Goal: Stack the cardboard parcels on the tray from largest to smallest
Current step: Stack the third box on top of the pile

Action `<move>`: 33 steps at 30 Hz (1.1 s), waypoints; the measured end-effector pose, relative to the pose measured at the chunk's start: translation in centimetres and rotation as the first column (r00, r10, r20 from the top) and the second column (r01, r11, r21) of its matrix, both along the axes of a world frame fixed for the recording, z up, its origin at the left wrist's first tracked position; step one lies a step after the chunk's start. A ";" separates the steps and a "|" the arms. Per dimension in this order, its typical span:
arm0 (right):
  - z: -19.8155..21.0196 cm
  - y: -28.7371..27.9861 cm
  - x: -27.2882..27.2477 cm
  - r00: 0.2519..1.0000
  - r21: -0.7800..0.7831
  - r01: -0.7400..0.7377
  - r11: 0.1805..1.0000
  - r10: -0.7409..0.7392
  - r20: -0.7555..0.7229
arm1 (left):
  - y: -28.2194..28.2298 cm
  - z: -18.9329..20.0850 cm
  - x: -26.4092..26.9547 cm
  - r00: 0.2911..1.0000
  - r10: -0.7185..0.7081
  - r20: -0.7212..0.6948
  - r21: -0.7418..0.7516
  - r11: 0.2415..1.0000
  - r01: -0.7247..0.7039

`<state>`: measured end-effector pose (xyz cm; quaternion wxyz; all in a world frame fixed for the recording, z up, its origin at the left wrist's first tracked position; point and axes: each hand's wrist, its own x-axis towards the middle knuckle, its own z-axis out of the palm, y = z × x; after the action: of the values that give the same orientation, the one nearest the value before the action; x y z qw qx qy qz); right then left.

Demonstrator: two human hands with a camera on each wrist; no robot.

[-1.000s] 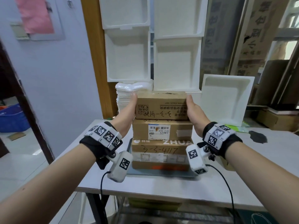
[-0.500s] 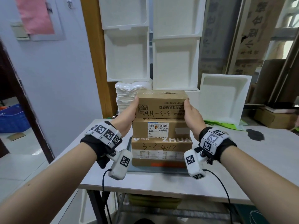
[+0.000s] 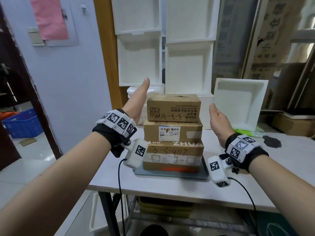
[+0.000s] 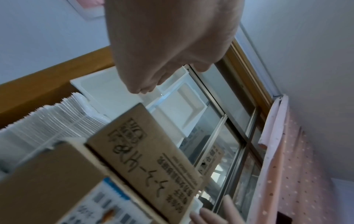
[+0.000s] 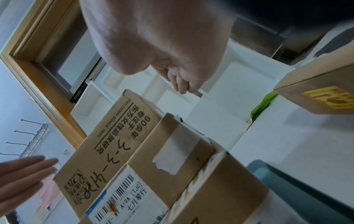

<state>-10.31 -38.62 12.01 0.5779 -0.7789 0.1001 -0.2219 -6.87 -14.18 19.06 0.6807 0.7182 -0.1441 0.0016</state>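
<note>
Three cardboard parcels stand stacked on a grey tray [image 3: 205, 173] at the table's near edge. The bottom parcel [image 3: 173, 155] is the widest, the middle parcel [image 3: 173, 132] carries a barcode label, and the top parcel [image 3: 173, 108] is the smallest. My left hand [image 3: 139, 101] is raised beside the top parcel's left side, fingers straight, clear of it. My right hand [image 3: 218, 120] hovers off its right side, palm facing the stack, holding nothing. In the wrist views the top parcel [image 4: 145, 159] [image 5: 107, 144] sits apart from both hands.
White foam boxes [image 3: 187, 65] are stacked against the window behind the stack, one foam lid [image 3: 238, 103] leans at the right. A pile of white trays [image 3: 136, 92] sits behind left. Another cardboard box [image 5: 321, 84] lies to the right. A dark patch [image 3: 271, 141] marks the white table [image 3: 170, 189].
Both hands have let go of the top parcel and pulled outward from its sides; the left hand has also risen. The three parcels stay stacked.
</note>
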 end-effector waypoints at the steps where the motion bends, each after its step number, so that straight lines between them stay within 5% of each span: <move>1: -0.2 -0.3 -0.3 1.000 -0.003 0.002 1.000 -0.002 -0.004 | -0.6 0.4 -0.3 1.000 -0.014 0.013 -0.018 1.000 0.015; 17: -1.8 -8.9 -5.5 0.994 0.011 0.105 0.994 -0.105 -0.012 | -16.6 -1.6 -5.0 0.938 -0.342 -0.057 0.007 0.939 0.343; 26: -6.2 -15.0 -6.2 0.976 0.040 0.173 0.984 -0.165 -0.141 | -24.7 -9.3 -4.2 0.883 -0.396 -0.250 -0.039 0.916 0.400; 33: -10.4 -16.3 -5.2 0.950 -0.026 0.057 0.998 -0.062 -0.305 | -27.8 -16.2 -3.5 0.851 -0.306 -0.427 0.090 0.922 0.376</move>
<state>-15.47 -54.95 1.65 0.5418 -0.8054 0.2100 -0.1167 -10.36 -41.95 2.87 0.6212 0.7209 -0.1251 -0.2806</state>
